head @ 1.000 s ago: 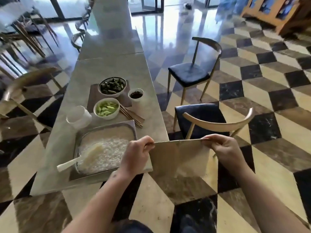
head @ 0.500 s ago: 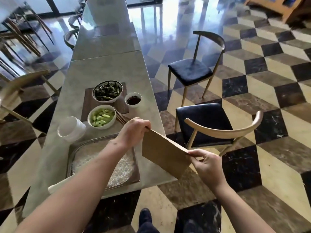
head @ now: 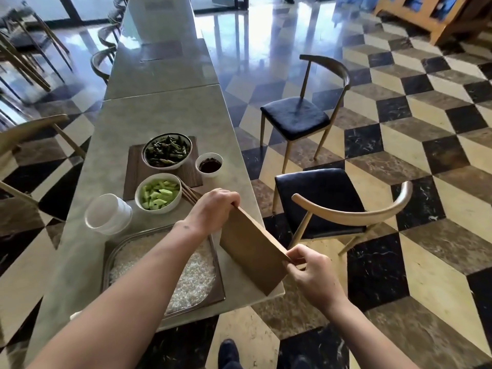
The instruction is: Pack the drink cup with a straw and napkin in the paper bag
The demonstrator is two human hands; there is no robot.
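A flat brown paper bag [head: 251,251] is held tilted over the table's near right corner. My left hand [head: 213,209] pinches its far upper corner, and my right hand [head: 311,272] pinches its near edge. A clear plastic cup [head: 107,214] lies on its side on the table, left of the bag. No straw or napkin is visible.
On the grey table [head: 159,115] sit a metal tray of rice [head: 170,272], a bowl of cucumber [head: 158,194], a bowl of dark greens [head: 167,151], a small sauce cup [head: 209,164] and chopsticks [head: 190,193]. Two chairs [head: 332,203] stand right of the table.
The bag has swung from level in front of me to slanted over the table's corner. My left hand moved forward and up, my right hand came in closer to me.
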